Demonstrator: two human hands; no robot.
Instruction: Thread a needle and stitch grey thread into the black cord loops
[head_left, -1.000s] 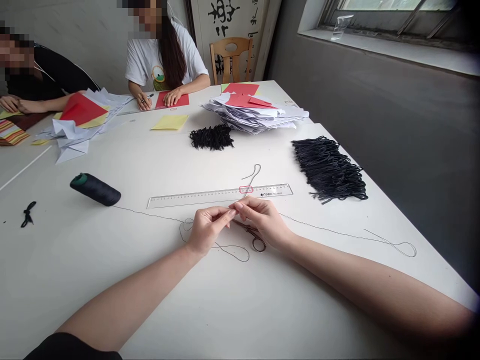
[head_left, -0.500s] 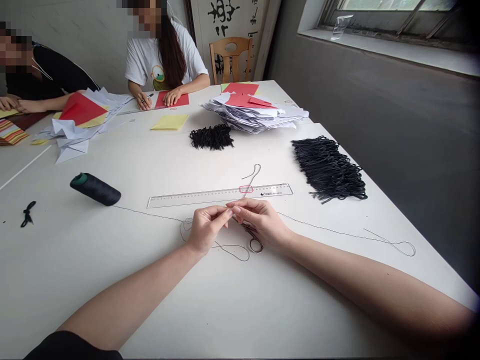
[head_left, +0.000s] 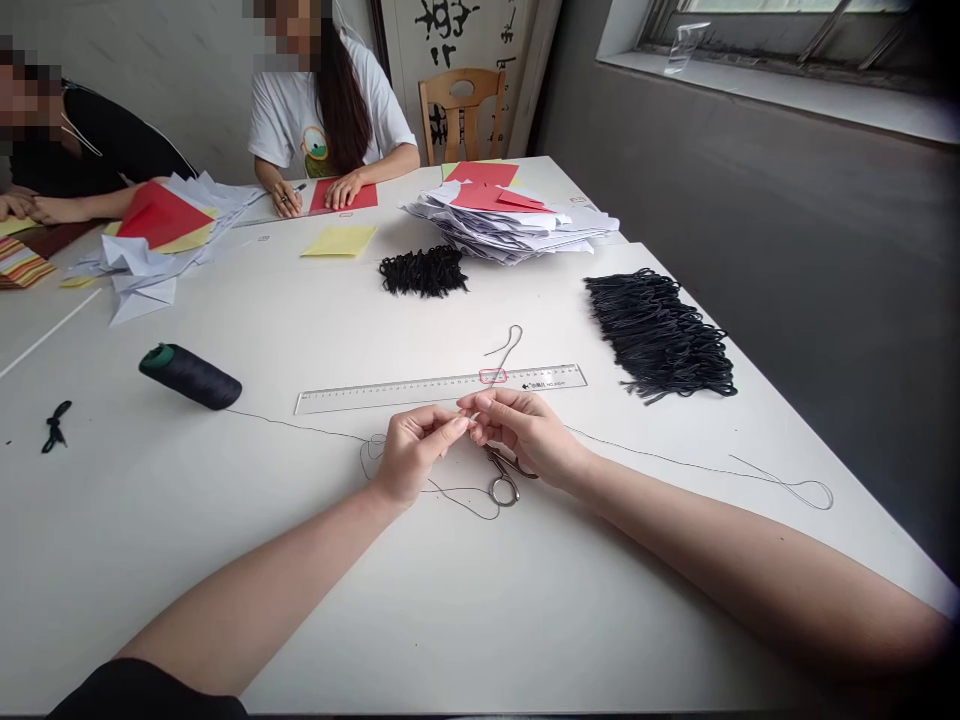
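Observation:
Thumb and fingertips of my left hand (head_left: 411,450) are pinched together, touching the fingertips of my right hand (head_left: 529,425), also closed in a pinch. Dark thread (head_left: 300,427) runs from a black spool (head_left: 196,377) toward the hands, loops loosely below them and trails off to the right. The bit of thread between my fingertips is mostly hidden. Under the right hand lie scissors (head_left: 505,488), their blades covered. Just beyond the hands is a clear ruler (head_left: 390,394), with a thin cord loop (head_left: 515,340) across it.
A big bundle of black looped cords (head_left: 660,335) lies at right, a smaller bundle (head_left: 424,272) farther back. Behind stand a paper stack (head_left: 510,225) and yellow paper (head_left: 339,241). A small black knotted cord (head_left: 55,427) lies left. Two people work across the table.
My right hand has shifted slightly up and right, its fingers loosening a little. More of the scissors shows beneath it. The left hand stays nearly in place.

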